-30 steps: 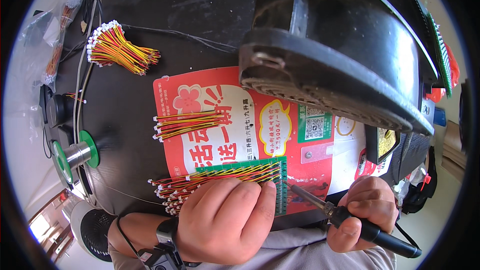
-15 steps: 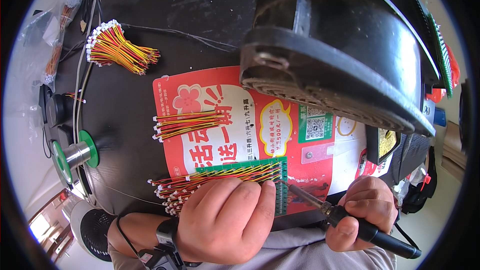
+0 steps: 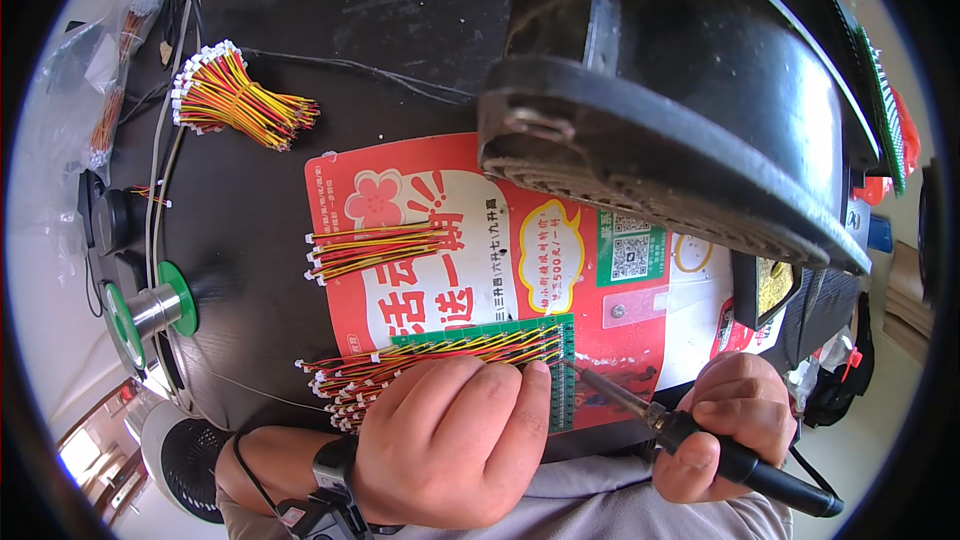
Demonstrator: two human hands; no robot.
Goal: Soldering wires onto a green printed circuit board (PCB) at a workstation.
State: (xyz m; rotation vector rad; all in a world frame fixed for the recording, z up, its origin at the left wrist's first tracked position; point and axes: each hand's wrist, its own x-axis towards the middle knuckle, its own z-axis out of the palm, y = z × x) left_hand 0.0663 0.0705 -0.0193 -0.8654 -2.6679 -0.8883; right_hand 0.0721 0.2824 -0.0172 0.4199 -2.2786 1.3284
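Across the dark counter point(image 3: 380, 10) little has changed: your right fingers point(image 3: 740, 410) still grip the soldering iron point(image 3: 682, 432) by the green board point(image 3: 566, 395) on the red poster point(image 3: 440, 160), what your left fingers point(image 3: 515, 425) grasp is hidden, so work seemingly stays put.

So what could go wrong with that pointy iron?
If the iron is hot, its tip sits close to the left hand, so a slip might burn a finger. It could also melt the nearby wires on the board. And that hand hides some wires, so a crooked one might be missed.
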